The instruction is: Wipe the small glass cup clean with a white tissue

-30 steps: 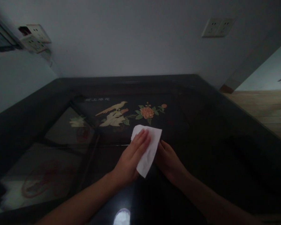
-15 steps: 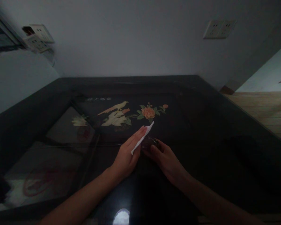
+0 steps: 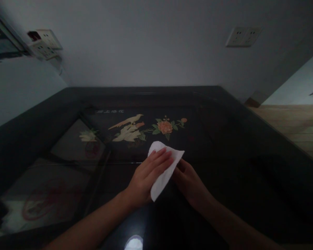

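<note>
A white paper tissue [image 3: 165, 173] lies under the fingers of my left hand [image 3: 146, 177], which presses it from the left. One corner of the sheet sticks out to the right and another hangs down below my fingers. Just behind the tissue, my right hand [image 3: 189, 180] is curled, its fingertips partly covered by the paper. The dark, see-through object in it, like a small glass, is hidden by the tissue now. Both hands are above a glossy black tabletop [image 3: 224, 152] with birds and an orange flower [image 3: 165, 127] pictured on it.
A pale wall [image 3: 146, 45] stands along the table's far edge, with a double socket [image 3: 243, 36] at right. More sockets [image 3: 43, 48] are at the upper left. Wooden flooring [image 3: 297, 121] shows on the right. Reflections cover the left part of the tabletop.
My left hand has turned the tissue from edge-on to broad side up and moved it slightly right, over the small glass-like object in my right hand, which was visible before.
</note>
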A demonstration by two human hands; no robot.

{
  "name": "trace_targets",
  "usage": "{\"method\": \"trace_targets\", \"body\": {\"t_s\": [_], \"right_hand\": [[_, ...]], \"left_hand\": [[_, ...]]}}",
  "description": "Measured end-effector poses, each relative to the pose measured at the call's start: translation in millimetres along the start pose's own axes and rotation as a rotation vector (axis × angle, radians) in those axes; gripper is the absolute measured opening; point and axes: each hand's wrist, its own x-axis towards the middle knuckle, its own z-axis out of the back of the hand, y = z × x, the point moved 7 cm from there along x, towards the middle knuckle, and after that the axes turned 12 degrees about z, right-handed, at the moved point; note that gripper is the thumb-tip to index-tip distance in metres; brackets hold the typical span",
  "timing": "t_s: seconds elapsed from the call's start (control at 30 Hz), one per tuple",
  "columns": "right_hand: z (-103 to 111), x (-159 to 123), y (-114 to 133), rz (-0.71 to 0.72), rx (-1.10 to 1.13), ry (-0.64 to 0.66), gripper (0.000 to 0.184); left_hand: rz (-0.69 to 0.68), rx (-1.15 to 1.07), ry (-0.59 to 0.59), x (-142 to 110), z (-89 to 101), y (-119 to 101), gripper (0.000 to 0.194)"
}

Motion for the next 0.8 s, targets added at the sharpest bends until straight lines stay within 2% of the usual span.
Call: {"method": "trace_targets", "body": {"t_s": [0.07, 0.17, 0.37, 0.43, 0.5, 0.6, 0.67, 0.73, 0.8], "right_hand": [[-1, -1, 1, -0.007, -0.058, 0.002, 0.046], [1, -1, 2, -0.001, -0.118, -0.035, 0.049], [10, 2, -1, 0.005, -0.154, -0.076, 0.056], [12, 1, -3, -0.007, -0.151, -0.079, 0.060], [12, 0, -4, -0.016, -0.122, -0.070, 0.063], [10, -1, -3, -0.022, -0.052, -0.054, 0.067], [9, 0, -1, -0.014, -0.018, -0.043, 0.068], [9, 2, 2, 0.008, -0.007, -0.043, 0.069], [10, 4, 4, 0.035, -0.015, -0.058, 0.069]], "left_hand": [[-0.014, 0.047, 0.029, 0, -2.4, 0, 0.049], [0.003, 0.008, 0.043, 1, -3.9, 2, 0.049], [0.152, -0.120, 0.000, 4, 1.7, 16, 0.048], [0.249, -0.194, 0.001, 3, 1.4, 26, 0.048], [0.403, -0.297, -0.027, 0, -0.4, 39, 0.046], [0.650, -0.448, -0.127, -9, -4.5, 55, 0.046], [0.740, -0.497, -0.184, -14, -6.5, 58, 0.047], [0.741, -0.505, -0.197, -16, -6.7, 53, 0.048], [0.663, -0.477, -0.169, -14, -5.5, 44, 0.047]]}}
